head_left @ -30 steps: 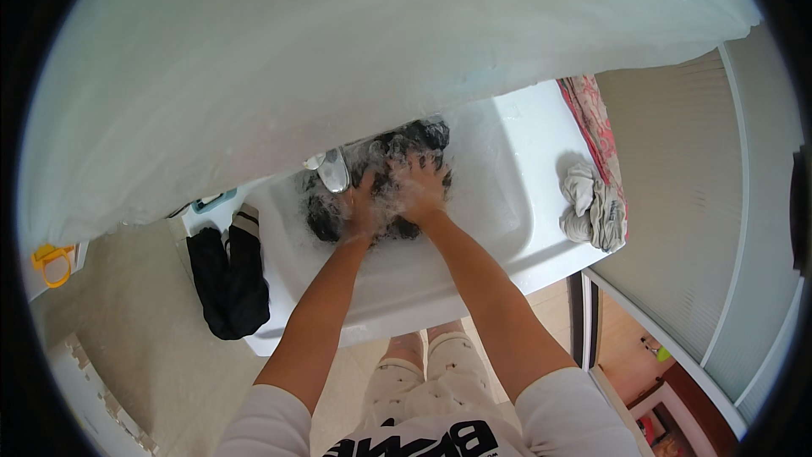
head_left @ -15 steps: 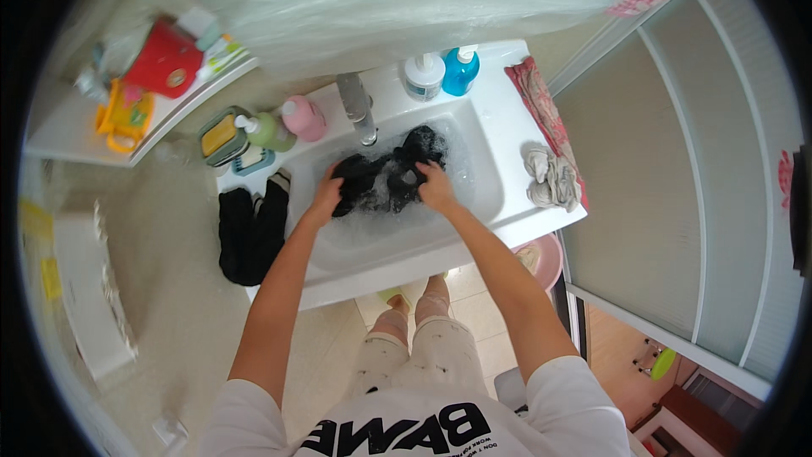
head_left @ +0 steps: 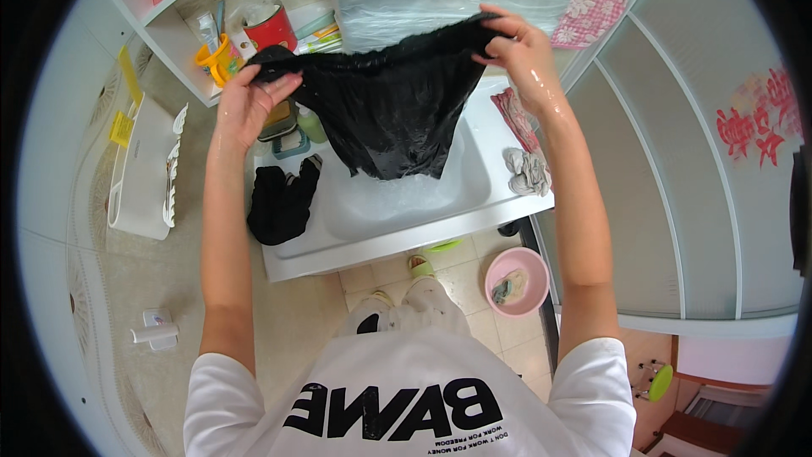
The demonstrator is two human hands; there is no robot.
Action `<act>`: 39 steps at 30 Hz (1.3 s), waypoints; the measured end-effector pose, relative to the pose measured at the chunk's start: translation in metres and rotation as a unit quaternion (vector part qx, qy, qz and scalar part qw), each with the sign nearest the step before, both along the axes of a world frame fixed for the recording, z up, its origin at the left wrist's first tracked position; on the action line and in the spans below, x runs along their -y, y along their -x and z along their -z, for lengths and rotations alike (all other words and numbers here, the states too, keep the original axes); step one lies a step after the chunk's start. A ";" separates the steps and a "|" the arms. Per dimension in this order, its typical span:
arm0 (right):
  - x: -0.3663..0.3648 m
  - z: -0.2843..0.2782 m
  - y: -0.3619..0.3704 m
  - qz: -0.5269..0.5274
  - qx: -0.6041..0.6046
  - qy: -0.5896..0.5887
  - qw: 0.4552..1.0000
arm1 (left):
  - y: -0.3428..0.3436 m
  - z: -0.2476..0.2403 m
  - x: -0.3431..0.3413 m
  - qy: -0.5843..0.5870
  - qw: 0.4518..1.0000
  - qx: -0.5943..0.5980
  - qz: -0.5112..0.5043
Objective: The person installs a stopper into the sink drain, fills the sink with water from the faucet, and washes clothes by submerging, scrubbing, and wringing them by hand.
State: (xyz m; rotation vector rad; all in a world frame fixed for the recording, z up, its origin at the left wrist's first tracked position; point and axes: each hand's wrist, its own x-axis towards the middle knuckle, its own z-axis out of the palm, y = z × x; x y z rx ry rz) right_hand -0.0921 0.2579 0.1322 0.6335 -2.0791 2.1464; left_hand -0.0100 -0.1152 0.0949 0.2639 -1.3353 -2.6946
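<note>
A wet black garment hangs spread out above the white sink, its gathered top edge like a waistband. My left hand pinches one end of that edge, thumb and fingers closed on the cloth. At the other end, my right hand grips the edge between thumb and fingers, wet and glistening. The garment's lower hem hangs over the sudsy water and hides the tap. A second black cloth lies folded on the sink's left corner.
On the right rim are a crumpled grey-white cloth and a red patterned towel. Soap dishes and a green bottle stand at the back left. A pink basin holding cloth sits on the floor. A shelf rises left.
Both hands have lifted the black garment out of the water and stretched it open between them, higher and farther apart. The view has shifted, showing more of the floor and pink basin.
</note>
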 end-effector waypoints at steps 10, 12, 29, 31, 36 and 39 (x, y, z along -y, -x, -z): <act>0.002 0.210 -0.015 -0.021 0.019 -0.221 0.975 | -0.012 0.184 0.017 0.220 0.968 0.069 -0.102; -0.015 0.306 -0.026 -0.070 -0.012 -0.309 0.948 | -0.014 0.233 0.000 0.321 0.928 0.189 -0.011; 0.074 0.483 0.037 0.036 0.303 -0.379 0.874 | 0.059 0.388 -0.204 -0.409 0.839 0.357 0.002; 0.086 0.467 0.015 0.005 0.237 -0.293 0.926 | 0.068 0.423 -0.186 -0.374 0.871 0.316 -0.033; 0.118 0.359 -0.036 -0.035 0.171 -0.241 0.955 | 0.024 0.519 -0.131 -0.316 0.931 0.176 -0.051; 0.127 0.391 -0.028 -0.016 0.176 -0.294 0.939 | 0.011 0.529 -0.123 -0.330 0.937 0.109 -0.026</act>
